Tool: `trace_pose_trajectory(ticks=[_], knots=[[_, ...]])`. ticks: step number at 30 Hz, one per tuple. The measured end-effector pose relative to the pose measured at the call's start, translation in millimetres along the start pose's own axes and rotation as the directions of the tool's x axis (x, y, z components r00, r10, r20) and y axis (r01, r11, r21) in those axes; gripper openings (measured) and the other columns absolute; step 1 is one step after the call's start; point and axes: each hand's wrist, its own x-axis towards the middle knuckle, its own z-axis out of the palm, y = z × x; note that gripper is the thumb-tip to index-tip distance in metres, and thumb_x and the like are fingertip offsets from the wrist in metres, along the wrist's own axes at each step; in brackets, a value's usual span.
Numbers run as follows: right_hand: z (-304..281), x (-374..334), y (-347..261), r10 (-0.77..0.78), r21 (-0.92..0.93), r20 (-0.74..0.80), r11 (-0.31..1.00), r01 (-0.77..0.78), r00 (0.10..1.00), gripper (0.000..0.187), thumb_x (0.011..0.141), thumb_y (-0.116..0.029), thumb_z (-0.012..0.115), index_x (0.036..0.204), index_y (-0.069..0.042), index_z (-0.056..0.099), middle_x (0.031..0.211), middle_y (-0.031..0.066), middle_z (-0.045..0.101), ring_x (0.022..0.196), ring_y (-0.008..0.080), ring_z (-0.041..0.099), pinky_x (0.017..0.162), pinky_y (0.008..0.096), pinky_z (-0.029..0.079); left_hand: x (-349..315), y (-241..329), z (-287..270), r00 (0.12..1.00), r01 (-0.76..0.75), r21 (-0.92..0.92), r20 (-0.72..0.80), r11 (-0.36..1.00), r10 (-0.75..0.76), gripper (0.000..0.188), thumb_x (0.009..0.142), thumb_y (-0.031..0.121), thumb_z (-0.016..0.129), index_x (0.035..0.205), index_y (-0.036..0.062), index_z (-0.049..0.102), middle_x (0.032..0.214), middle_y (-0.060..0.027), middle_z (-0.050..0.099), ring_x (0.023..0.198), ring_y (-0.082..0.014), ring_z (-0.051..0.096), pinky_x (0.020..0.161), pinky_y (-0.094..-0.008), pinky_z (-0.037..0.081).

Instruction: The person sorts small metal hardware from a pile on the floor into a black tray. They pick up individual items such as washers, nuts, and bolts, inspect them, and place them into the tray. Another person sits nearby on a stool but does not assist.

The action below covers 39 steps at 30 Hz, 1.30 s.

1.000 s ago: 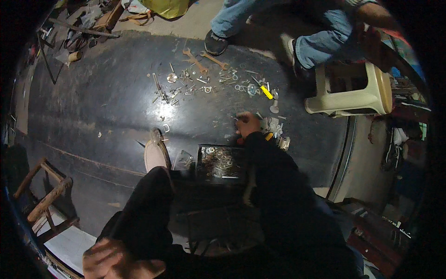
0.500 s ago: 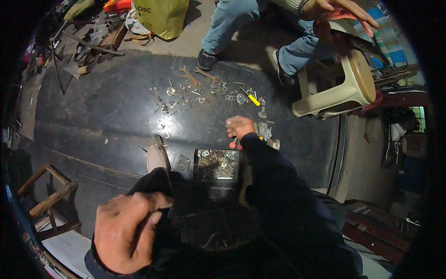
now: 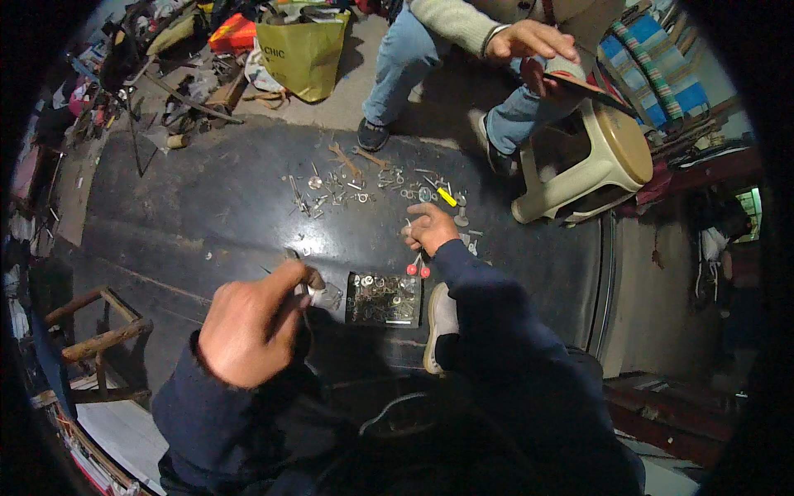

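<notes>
Low on the left, my left hand (image 3: 260,322) is closed in a pinch. A small pale thing shows at its fingertips, too small to name. Forward of the box, my right hand (image 3: 433,230) has thumb and fingers drawn together, with a tiny light piece at the tips that I cannot make out. Between my feet lies a dark shallow box (image 3: 383,323) full of small screws, nuts and washers. Beside it, close to my left fingertips, is a small clear tray (image 3: 332,298) with a few metal bits. A red-ended tool (image 3: 418,269) lies just below my right hand.
Farther out on the black mat (image 3: 182,207) are loose bolts and nuts (image 3: 335,194), two wrenches (image 3: 346,161) and a yellow-handled screwdriver (image 3: 446,197). Opposite, a person (image 3: 405,66) holds a flat dark device. A plastic stool (image 3: 579,182), yellow bag (image 3: 304,58) and wooden frame (image 3: 107,335) stand around.
My left hand has moved forward, close to the clear tray. My right hand has shifted slightly. The view has tilted outward, and the other person's hand appears farther left over the dark device.
</notes>
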Motion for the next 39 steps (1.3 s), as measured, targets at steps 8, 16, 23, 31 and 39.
trace_pose_trajectory(ticks=[8, 16, 23, 31, 39], knots=[[-19, -88, -137, -0.252, -0.14, 0.126, 0.953, 0.268, 0.96, 0.048, 0.082, 0.004, 0.067, 0.128, 0.0, 0.051, 0.082, 0.0125, 0.068, 0.069, 0.0167, 0.066, 0.062, 0.0305, 0.055, 52, 19, 35, 0.99, -0.135, -0.076, -0.058, 0.988, 0.131, 0.015, 0.092, 0.008, 0.062, 0.106, 0.003, 0.059, 0.066, -0.0138, 0.049, 0.057, -0.0213, 0.047, 0.056, -0.0345, 0.039], [-12, -127, -172, -0.29, -0.223, 0.152, 0.921, 0.319, 0.945, 0.047, 0.086, 0.007, 0.063, 0.13, -0.001, 0.049, 0.082, 0.0073, 0.063, 0.073, 0.0127, 0.063, 0.065, 0.0274, 0.053, 99, 18, 75, 0.985, -0.149, -0.381, 0.024, 0.913, 0.171, 0.015, 0.095, 0.009, 0.06, 0.109, 0.0036, 0.058, 0.073, -0.0022, 0.055, 0.06, -0.0084, 0.045, 0.053, -0.0263, 0.038], [1, -97, -147, -0.236, -0.098, 0.171, 0.962, 0.255, 0.957, 0.036, 0.088, 0.004, 0.061, 0.124, 0.003, 0.055, 0.088, 0.009, 0.066, 0.076, 0.0136, 0.065, 0.069, 0.0275, 0.055, 118, -22, 86, 0.995, -0.1, -0.447, -0.035, 0.889, 0.095, 0.009, 0.097, 0.011, 0.057, 0.093, 0.0028, 0.057, 0.072, 0.0003, 0.055, 0.06, -0.0067, 0.046, 0.054, -0.0249, 0.039], [-20, -77, -143, -0.042, 0.202, 0.189, 0.979, 0.004, 0.981, 0.029, 0.093, 0.003, 0.048, 0.118, 0.01, 0.061, 0.107, 0.0235, 0.067, 0.092, 0.0295, 0.07, 0.084, 0.0365, 0.06, 121, -39, 84, 0.99, 0.026, -0.43, -0.111, 0.902, -0.082, 0.013, 0.093, 0.006, 0.056, 0.105, 0.0018, 0.06, 0.075, -0.0059, 0.06, 0.067, -0.0123, 0.052, 0.064, -0.0301, 0.045], [-23, -82, -139, -0.058, 0.265, 0.199, 0.964, 0.004, 0.978, 0.028, 0.092, -0.002, 0.056, 0.117, 0.01, 0.06, 0.104, 0.0207, 0.068, 0.091, 0.0269, 0.069, 0.082, 0.0358, 0.06, 123, -53, 96, 0.991, -0.011, -0.38, -0.124, 0.925, -0.039, 0.011, 0.092, 0.009, 0.059, 0.099, 0.0017, 0.06, 0.076, -0.0128, 0.062, 0.068, -0.019, 0.056, 0.066, -0.0339, 0.046]])
